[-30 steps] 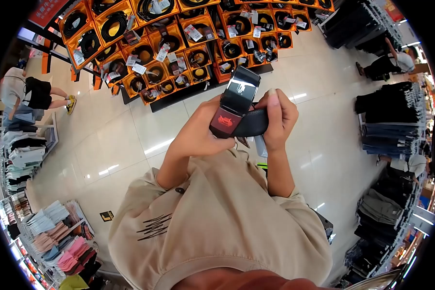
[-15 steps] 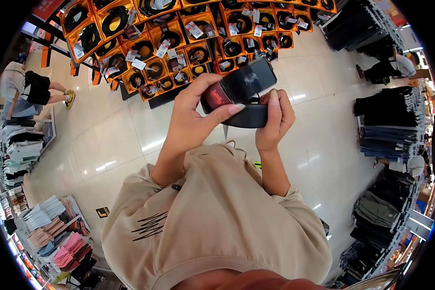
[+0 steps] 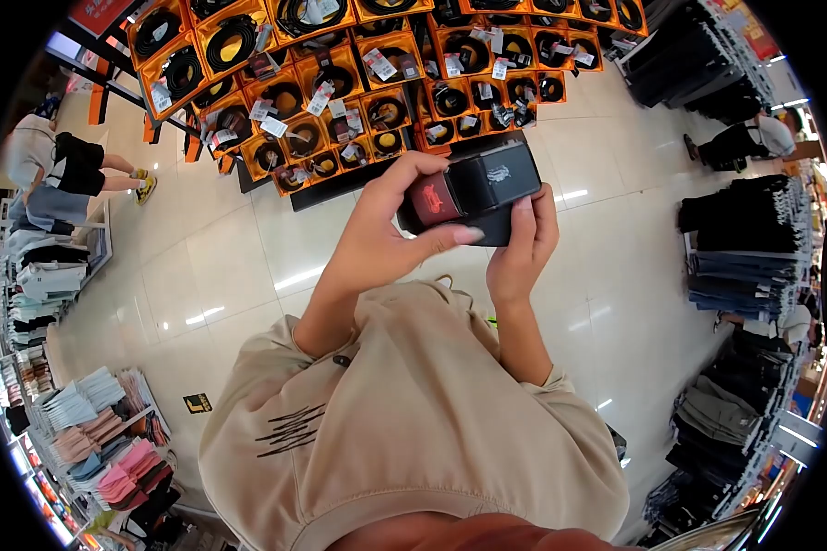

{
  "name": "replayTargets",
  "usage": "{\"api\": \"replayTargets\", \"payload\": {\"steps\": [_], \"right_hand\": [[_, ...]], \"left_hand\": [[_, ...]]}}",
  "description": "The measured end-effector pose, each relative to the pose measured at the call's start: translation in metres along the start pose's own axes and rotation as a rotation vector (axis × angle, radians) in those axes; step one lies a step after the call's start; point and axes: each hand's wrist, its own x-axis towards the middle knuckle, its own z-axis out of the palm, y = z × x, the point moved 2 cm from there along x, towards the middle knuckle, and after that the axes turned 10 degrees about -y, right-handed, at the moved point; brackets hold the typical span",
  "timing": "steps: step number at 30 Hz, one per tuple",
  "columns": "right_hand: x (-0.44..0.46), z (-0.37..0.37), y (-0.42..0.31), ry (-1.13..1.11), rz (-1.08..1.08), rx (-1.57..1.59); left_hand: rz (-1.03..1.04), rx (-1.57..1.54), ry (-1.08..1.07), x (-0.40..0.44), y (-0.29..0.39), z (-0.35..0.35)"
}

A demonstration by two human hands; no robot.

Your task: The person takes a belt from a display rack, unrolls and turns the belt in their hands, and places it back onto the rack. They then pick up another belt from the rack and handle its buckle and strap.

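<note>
Black strap, dark red label (image 3: 434, 198) and glossy dark buckle (image 3: 508, 174) make up the belt (image 3: 492, 226) that we hold in front of our chest, clear of the floor (image 3: 220, 266). Our left hand (image 3: 377, 234) is clamped on its labelled end, forefinger bent over the far edge and thumb pressed along the near edge. Our right hand (image 3: 522, 253) is closed on the other end, its digits pinched together at the strap just below the buckle.

We have the belt's long axis running crosswise from left hand to right, the buckle end pointing right and angled slightly away from us. The buckle's face, with a pale emblem, is turned up towards our eyes. Our fingers hide parts of the strap, and the buckle covers more of it.

Beyond our hands stands the display (image 3: 196, 39), its orange compartments full of coiled belts (image 3: 232, 42) with white tags (image 3: 378, 63); in our view, the buckle overlaps its dark base (image 3: 331, 190). Below us is our beige shirt (image 3: 432, 395). Dark clothes (image 3: 740, 207) hang on our right, and pink garments (image 3: 129, 473) lie on our left.
</note>
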Motion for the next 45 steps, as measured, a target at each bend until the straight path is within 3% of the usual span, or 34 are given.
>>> {"api": "replayTargets", "payload": {"steps": [5, 6, 10, 11, 13, 16, 18, 19, 23, 26, 33, 40, 45], "right_hand": [[-0.001, 0.002, -0.012, -0.051, -0.043, -0.002], [0.000, 0.004, -0.016, -0.066, -0.070, -0.022], [-0.006, 0.005, -0.062, -0.060, -0.338, -0.176], [-0.013, 0.003, -0.074, -0.130, -0.417, -0.143], [-0.032, 0.005, -0.099, -0.496, -0.428, 0.237], [-0.044, 0.018, -0.132, -0.856, -0.281, 0.611], [-0.042, 0.030, -0.140, -0.958, -0.204, 0.755], [-0.042, 0.034, -0.144, -0.964, -0.115, 0.833], [-0.064, 0.029, -0.176, -0.652, 0.655, 1.100], [-0.070, 0.032, -0.178, -0.655, 0.759, 1.170], [-0.061, 0.041, -0.171, -0.806, 0.611, 1.109], [-0.018, 0.067, -0.149, -0.991, 0.243, 0.839], [0.008, 0.099, -0.126, -1.020, 0.208, 0.689]], "left_hand": [[-0.007, 0.212, 0.001, 0.001, 0.013, 0.005], [0.062, 0.164, 0.005, 0.002, 0.009, 0.005], [0.017, -0.015, 0.015, -0.001, 0.002, 0.001], [0.004, -0.008, 0.020, -0.001, -0.001, 0.001], [-0.019, 0.004, 0.023, -0.001, -0.008, 0.001], [-0.020, -0.046, 0.036, 0.000, -0.007, 0.005], [0.008, -0.068, 0.025, 0.000, -0.004, 0.005], [0.020, -0.074, 0.021, 0.000, -0.003, 0.005], [-0.023, -0.065, 0.014, -0.003, -0.002, 0.006], [-0.024, -0.050, 0.019, -0.004, -0.004, 0.006], [-0.007, -0.082, 0.020, -0.005, -0.009, 0.005], [-0.073, -0.075, 0.022, -0.008, -0.009, 0.002], [-0.137, -0.120, 0.070, -0.011, -0.006, -0.002]]}}
